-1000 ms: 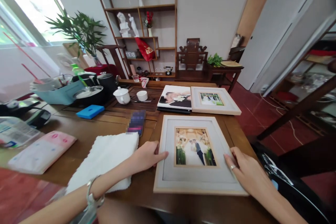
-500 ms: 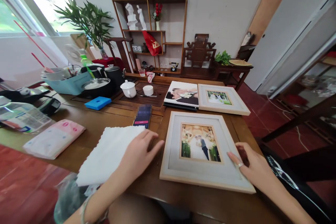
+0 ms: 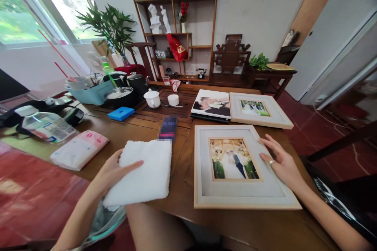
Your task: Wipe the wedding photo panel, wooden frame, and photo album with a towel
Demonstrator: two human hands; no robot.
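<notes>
A light wooden picture frame (image 3: 238, 198) with a wedding photo lies flat on the wooden table (image 3: 138, 133) in front of me. My right hand (image 3: 279, 160) rests open on the frame's right border, fingers stretched flat, a ring on one finger. A folded white cloth (image 3: 147, 174) lies left of the frame near the table's front edge. My left hand (image 3: 113, 170) grips the cloth's left edge, thumb on top and fingers under it.
A phone (image 3: 168, 128) lies behind the cloth. A photo album (image 3: 212, 104) and a second frame (image 3: 260, 110) lie further back. A tea tray with a white teapot (image 3: 152, 98) and cup (image 3: 173, 100), a blue sponge (image 3: 120, 113), a pink packet (image 3: 79, 149) and a plastic bottle (image 3: 44, 125) stand left.
My left hand left the frame's left edge, moved left across the white cloth and took hold of its left edge. My right hand slid further up the frame's right border.
</notes>
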